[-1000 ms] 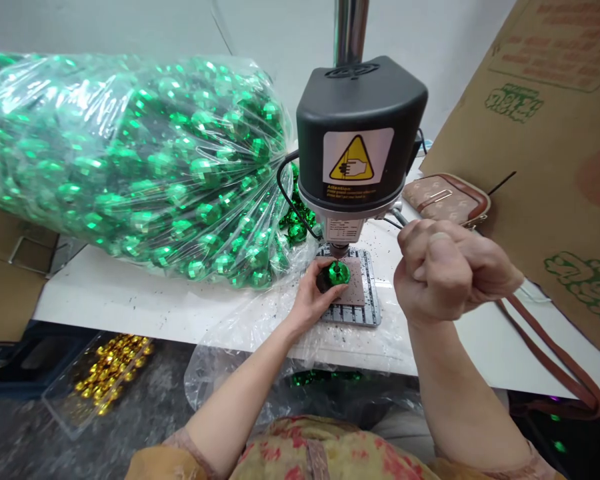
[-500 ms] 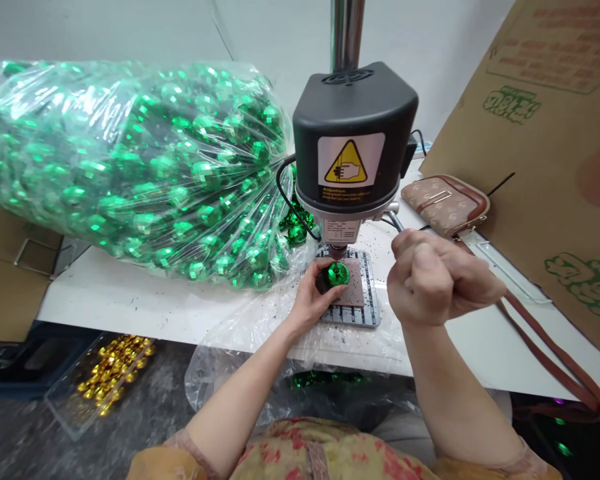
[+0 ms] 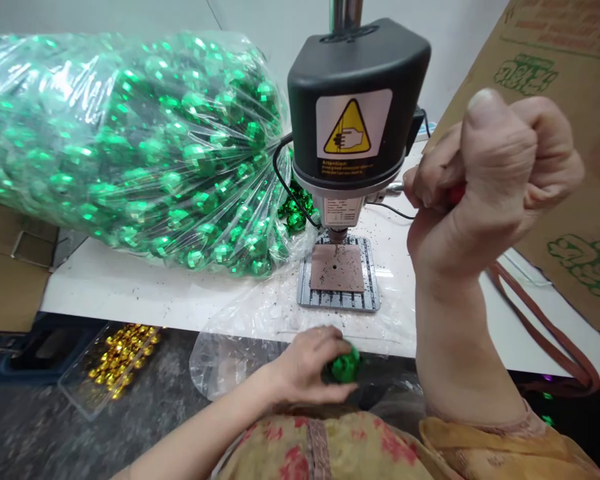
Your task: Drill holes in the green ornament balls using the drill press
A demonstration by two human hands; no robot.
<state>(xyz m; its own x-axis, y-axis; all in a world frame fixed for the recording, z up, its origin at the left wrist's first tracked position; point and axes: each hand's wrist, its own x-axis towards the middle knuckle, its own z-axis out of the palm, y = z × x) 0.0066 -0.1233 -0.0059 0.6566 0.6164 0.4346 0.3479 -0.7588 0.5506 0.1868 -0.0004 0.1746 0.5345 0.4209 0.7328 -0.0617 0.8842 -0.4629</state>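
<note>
My left hand (image 3: 313,367) is below the table's front edge, its fingers curled round a shiny green faceted ball (image 3: 346,365). My right hand (image 3: 490,180) is closed on the feed lever (image 3: 394,189) of a black benchtop drill press (image 3: 357,113); a bit of red grip shows between the fingers. Under the chuck (image 3: 338,235), a brown square board (image 3: 337,268) with a small dark hole lies on the slotted metal base (image 3: 340,301). Dark shavings are scattered over the board and base.
A big clear bag (image 3: 145,160) of green faceted balls fills the left of the white table (image 3: 125,283). Lower left, a clear bin (image 3: 87,393) holds gold balls. A cardboard box (image 3: 575,220) and a brown strap (image 3: 545,320) are at the right.
My left hand has taken the green ball off the board and drawn it back past the table edge. My right hand has risen with the lever, and the view has shifted slightly.
</note>
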